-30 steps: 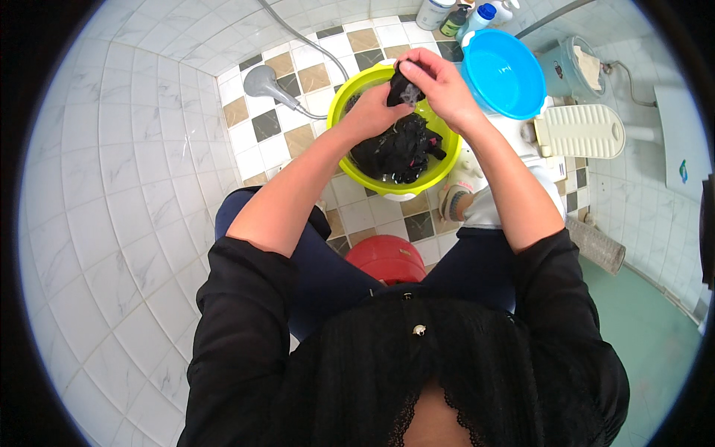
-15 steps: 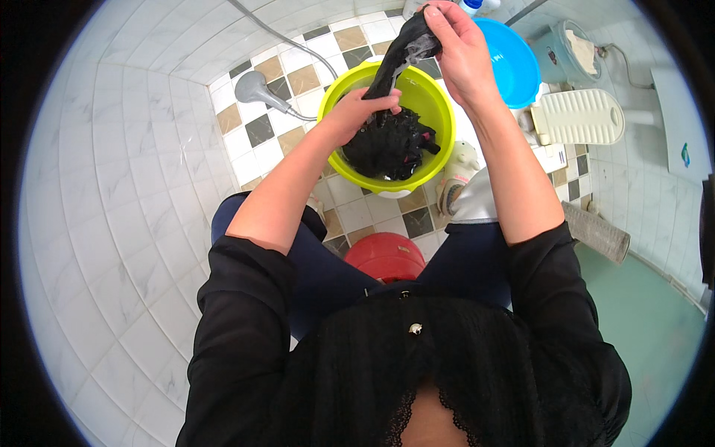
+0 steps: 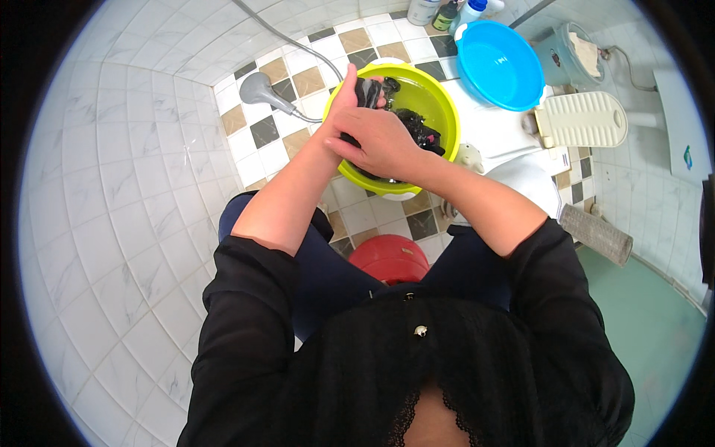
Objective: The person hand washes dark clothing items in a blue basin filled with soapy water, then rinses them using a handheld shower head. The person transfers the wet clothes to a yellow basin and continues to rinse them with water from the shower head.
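Observation:
Over the lime-green basin [image 3: 451, 112] my two hands are close together on a wet black cloth [image 3: 367, 92]. My left hand [image 3: 344, 98] holds it with the palm turned up and the fingers curled around it. Across it, nearer to me, lies my right hand [image 3: 387, 141], its thumb and fingers closed with a dark bit of the cloth between them. More black laundry [image 3: 418, 128], with a small pink patch, sits in the water at the basin's right side. My right hand and wrist hide part of the basin's near side.
A grey shower head [image 3: 257, 88] lies on the chequered tiles to the left. Far right stand a blue basin [image 3: 514, 67], several bottles [image 3: 445, 15] and a clear bucket [image 3: 570, 63]. A squat toilet's ribbed cream footrest [image 3: 585, 119] is nearby. Between my legs is a red bucket [image 3: 389, 257].
My right hand has come down from the far upper side to my left hand. The cloth, stretched between both hands before, is now bunched in them. My view has shifted slightly.

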`<act>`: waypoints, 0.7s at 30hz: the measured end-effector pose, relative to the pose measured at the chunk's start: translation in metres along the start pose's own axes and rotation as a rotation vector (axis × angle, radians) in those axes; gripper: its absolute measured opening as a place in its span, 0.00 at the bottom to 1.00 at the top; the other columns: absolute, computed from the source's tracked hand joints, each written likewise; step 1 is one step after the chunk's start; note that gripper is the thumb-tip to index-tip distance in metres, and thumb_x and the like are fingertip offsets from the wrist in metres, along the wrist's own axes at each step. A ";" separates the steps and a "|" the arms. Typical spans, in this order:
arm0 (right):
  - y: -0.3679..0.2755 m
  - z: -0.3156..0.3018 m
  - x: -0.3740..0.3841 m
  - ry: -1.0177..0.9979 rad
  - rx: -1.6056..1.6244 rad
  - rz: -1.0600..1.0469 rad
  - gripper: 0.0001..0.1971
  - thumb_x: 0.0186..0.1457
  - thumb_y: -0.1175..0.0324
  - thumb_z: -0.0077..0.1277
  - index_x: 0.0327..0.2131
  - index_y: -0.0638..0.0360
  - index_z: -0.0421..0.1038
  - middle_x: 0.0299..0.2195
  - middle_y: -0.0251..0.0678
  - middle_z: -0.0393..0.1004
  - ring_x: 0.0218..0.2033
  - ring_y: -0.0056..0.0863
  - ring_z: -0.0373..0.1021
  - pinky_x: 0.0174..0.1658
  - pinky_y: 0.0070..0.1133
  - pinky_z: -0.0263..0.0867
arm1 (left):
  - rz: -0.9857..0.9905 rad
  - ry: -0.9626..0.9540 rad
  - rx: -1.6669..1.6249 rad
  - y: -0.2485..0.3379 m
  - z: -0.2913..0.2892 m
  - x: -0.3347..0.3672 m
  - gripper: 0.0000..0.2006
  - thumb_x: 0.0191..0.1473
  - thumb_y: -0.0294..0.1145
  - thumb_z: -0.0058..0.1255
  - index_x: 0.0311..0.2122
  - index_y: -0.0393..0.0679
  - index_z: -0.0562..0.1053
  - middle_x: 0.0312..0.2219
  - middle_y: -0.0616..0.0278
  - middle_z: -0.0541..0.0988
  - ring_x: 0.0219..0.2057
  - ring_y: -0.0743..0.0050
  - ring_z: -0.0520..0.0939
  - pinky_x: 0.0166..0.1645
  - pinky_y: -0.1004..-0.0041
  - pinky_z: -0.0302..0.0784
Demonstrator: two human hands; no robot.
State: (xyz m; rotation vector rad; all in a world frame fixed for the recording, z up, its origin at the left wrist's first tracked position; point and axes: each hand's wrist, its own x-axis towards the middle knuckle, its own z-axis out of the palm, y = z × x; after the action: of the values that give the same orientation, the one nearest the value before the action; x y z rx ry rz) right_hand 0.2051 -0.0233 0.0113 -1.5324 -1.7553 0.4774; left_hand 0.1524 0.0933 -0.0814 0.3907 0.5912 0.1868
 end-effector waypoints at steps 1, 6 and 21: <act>-0.002 0.004 0.004 0.050 -0.022 0.025 0.08 0.49 0.64 0.49 0.25 0.59 0.67 0.22 0.41 0.69 0.25 0.41 0.67 0.28 0.31 0.62 | 0.007 -0.067 0.002 -0.005 -0.025 0.004 0.25 0.54 0.59 0.36 0.38 0.44 0.68 0.27 0.60 0.74 0.27 0.69 0.74 0.32 0.68 0.72; 0.069 -0.005 0.020 0.432 -0.011 0.475 0.14 0.51 0.62 0.44 0.20 0.63 0.65 0.16 0.49 0.64 0.17 0.47 0.64 0.21 0.32 0.58 | 0.037 0.268 -0.030 -0.026 0.059 -0.015 0.11 0.57 0.40 0.37 0.35 0.46 0.68 0.29 0.61 0.74 0.33 0.67 0.76 0.35 0.62 0.73; 0.102 0.004 0.020 0.351 0.011 0.568 0.19 0.55 0.56 0.41 0.25 0.65 0.67 0.22 0.51 0.68 0.25 0.49 0.64 0.29 0.33 0.60 | 0.102 0.285 -0.002 -0.013 0.051 -0.021 0.18 0.60 0.43 0.30 0.44 0.38 0.65 0.40 0.53 0.72 0.39 0.59 0.75 0.44 0.58 0.72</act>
State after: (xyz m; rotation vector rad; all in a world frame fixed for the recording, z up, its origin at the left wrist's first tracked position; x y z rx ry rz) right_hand 0.2710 0.0181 -0.0571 -1.9685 -1.0407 0.4529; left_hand 0.1652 0.0597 -0.0370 0.3954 0.8519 0.3449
